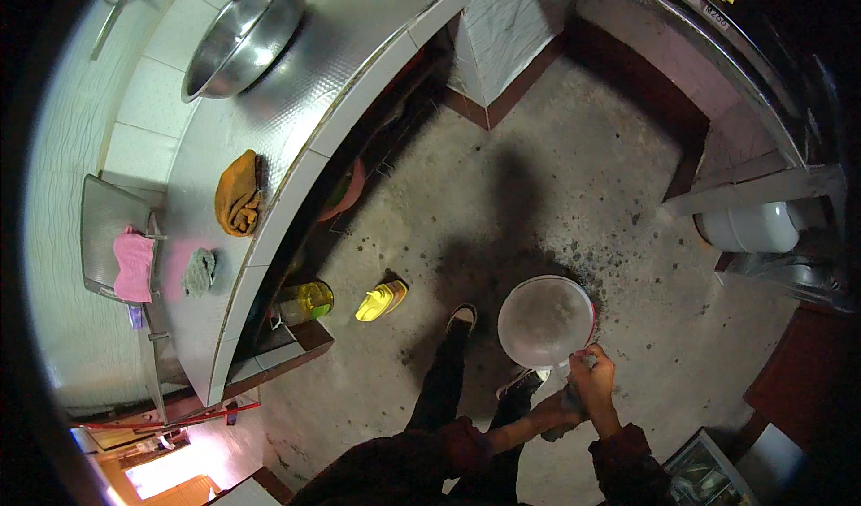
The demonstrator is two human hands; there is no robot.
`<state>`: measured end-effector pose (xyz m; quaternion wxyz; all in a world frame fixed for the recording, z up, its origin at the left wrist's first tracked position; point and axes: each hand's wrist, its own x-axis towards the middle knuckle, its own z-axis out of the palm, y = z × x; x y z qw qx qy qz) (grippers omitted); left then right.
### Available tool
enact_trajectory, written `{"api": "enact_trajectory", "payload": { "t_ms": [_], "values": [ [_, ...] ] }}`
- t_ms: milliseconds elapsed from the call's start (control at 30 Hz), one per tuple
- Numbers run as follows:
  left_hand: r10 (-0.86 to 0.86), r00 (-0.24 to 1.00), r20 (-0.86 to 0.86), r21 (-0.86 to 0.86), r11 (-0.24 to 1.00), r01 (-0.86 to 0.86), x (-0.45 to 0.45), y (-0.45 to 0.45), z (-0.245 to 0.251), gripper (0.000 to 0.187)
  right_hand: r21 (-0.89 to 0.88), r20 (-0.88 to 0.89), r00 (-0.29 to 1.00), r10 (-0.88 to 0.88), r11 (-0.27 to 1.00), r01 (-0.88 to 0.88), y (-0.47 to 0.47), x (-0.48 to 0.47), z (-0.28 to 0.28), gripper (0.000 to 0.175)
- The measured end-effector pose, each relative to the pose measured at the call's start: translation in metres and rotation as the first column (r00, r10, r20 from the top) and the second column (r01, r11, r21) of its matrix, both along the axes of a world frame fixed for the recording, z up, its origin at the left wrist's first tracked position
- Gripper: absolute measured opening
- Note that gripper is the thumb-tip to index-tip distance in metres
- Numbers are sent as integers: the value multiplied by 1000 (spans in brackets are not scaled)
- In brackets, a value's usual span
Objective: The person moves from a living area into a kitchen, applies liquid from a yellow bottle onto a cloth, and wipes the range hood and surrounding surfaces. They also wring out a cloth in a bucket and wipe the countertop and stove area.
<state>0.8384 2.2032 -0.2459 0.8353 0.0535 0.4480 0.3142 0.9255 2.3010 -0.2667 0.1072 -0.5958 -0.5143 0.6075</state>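
A round basin of greyish water [546,321] with a red outer edge stands on the floor in front of my shoes. Over its near right side, my right hand [595,385] grips a wet-looking grey cloth [572,398]. My left hand [555,415] is closed on the same cloth, lower and closer to my body. The two hands are close together, and part of the cloth is hidden by the fingers. Dark wet spots mark the concrete around the basin.
A yellow bottle [382,300] lies or stands on the floor, left of my feet. The metal-topped counter [289,113] at left holds a steel basin [245,39], an orange-brown cloth [239,193] and a grey-green cloth [199,272]. A white gas cylinder [750,228] is at right.
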Motion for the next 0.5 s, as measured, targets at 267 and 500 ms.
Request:
{"api": "enact_trajectory", "payload": {
  "t_ms": [267, 500],
  "values": [
    [0, 797, -604, 69, 996, 53, 4, -19, -27, 91, 295, 115, 984, -133, 951, 94, 3, 16, 9, 47],
    [204, 952, -229, 123, 976, -180, -35, -37, -2, 83, -213, -214, 878, -428, 898, 386, -31, -2, 18, 41]
  ]
}}
